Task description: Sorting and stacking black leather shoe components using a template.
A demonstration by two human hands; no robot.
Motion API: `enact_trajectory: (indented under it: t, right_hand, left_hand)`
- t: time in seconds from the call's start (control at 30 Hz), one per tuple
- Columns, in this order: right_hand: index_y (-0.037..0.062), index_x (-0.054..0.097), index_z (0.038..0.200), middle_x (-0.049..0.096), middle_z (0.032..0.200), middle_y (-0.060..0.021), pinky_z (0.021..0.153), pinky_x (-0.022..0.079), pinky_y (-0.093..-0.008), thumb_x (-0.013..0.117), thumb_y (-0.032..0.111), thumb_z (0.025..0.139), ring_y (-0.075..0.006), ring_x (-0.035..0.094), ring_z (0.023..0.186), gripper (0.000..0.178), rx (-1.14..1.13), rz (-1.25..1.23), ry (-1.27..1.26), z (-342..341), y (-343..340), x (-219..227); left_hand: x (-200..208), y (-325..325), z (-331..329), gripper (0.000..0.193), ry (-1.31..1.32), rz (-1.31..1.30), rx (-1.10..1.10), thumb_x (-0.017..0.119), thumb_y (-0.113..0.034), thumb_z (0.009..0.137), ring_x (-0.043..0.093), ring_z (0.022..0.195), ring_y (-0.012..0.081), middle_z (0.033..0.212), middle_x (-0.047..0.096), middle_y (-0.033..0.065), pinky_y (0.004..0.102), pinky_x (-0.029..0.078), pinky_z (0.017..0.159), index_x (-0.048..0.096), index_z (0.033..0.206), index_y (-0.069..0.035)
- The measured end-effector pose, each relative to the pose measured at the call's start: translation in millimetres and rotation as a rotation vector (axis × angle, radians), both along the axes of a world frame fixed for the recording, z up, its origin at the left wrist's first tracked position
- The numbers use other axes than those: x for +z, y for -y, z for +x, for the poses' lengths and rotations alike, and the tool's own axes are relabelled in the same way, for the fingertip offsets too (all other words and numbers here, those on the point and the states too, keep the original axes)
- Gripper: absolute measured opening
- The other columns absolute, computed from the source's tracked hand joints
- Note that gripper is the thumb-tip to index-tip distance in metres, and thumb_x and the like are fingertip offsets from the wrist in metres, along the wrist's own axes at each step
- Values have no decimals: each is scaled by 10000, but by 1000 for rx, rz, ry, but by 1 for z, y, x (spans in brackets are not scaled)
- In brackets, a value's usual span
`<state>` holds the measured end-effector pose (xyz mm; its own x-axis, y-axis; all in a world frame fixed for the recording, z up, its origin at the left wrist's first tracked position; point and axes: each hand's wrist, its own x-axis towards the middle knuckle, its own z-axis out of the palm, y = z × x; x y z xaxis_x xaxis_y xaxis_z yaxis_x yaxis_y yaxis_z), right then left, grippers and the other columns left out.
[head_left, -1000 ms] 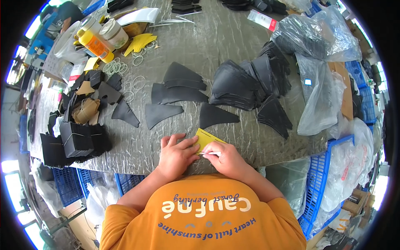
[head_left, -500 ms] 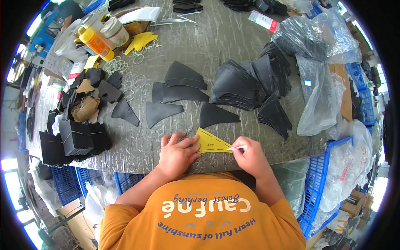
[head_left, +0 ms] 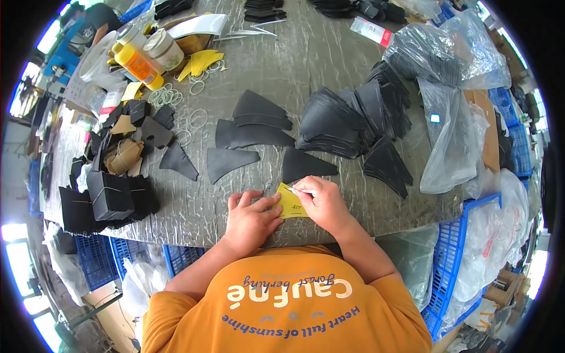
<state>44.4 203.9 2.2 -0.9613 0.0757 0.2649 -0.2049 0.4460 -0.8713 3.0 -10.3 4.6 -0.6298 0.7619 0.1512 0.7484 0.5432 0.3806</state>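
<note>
A yellow template (head_left: 291, 207) with slots along its edges lies near the front edge of the table. My left hand (head_left: 250, 219) is spread flat, its fingertips pressing on the template's left side. In my right hand (head_left: 323, 203) is a slim white marking pen (head_left: 300, 191), its tip at the template's upper edge; that hand covers the template's right part. Whether a dark piece lies under the template is hidden. Just beyond are a black curved cut piece (head_left: 307, 165) and another dark piece (head_left: 231, 162).
Stacked black pieces (head_left: 332, 123) spread at the right, beside clear plastic bags (head_left: 447, 135). Bundled black pieces (head_left: 109, 194) stand at the left. Farther back are a yellow bottle (head_left: 138, 65), a jar (head_left: 163, 49) and rubber bands (head_left: 165, 96). Blue crates (head_left: 444, 253) flank the table. Another person (head_left: 97, 23) is far left.
My right hand has moved left and slightly away from me, carrying the pen from the template's right tip to its upper left edge. My left hand stays in place.
</note>
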Motion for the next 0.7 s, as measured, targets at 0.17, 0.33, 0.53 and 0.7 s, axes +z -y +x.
enact_trajectory:
  t: [0.17,0.33,0.53,0.7]
  right_hand:
    - [16,611,881,639,788,-159,624,505,-400,655,12,862,-362,641,722,48,-53,-49,161,33,-19,10]
    - [20,600,915,638,817,-158,649,513,-423,619,-32,830,-352,638,753,101,-131,142,281,57,-36,27]
    - [39,586,978,631,946,-156,805,501,-467,676,26,793,-358,602,943,207,-145,482,134,38,-8,2]
    - [55,635,942,676,806,-155,711,522,-451,699,66,835,-371,663,790,126,-157,84,407,43,-36,20]
  left_hand:
    - [-1,1,-1,282,-14,17,6,811,-274,729,558,1130,260,1245,661,-74,472,376,971,757,994,-199]
    - [-3,0,-2,279,-51,22,-5,812,-254,722,565,1115,267,1224,667,-68,475,383,965,757,988,-190]
    - [-12,0,-1,303,-53,85,-27,817,-231,703,569,1103,279,1227,667,-31,463,399,935,753,990,-160]
    - [-12,-5,-2,392,72,154,-22,802,-217,752,562,1126,288,1308,619,48,434,409,968,712,1116,-98]
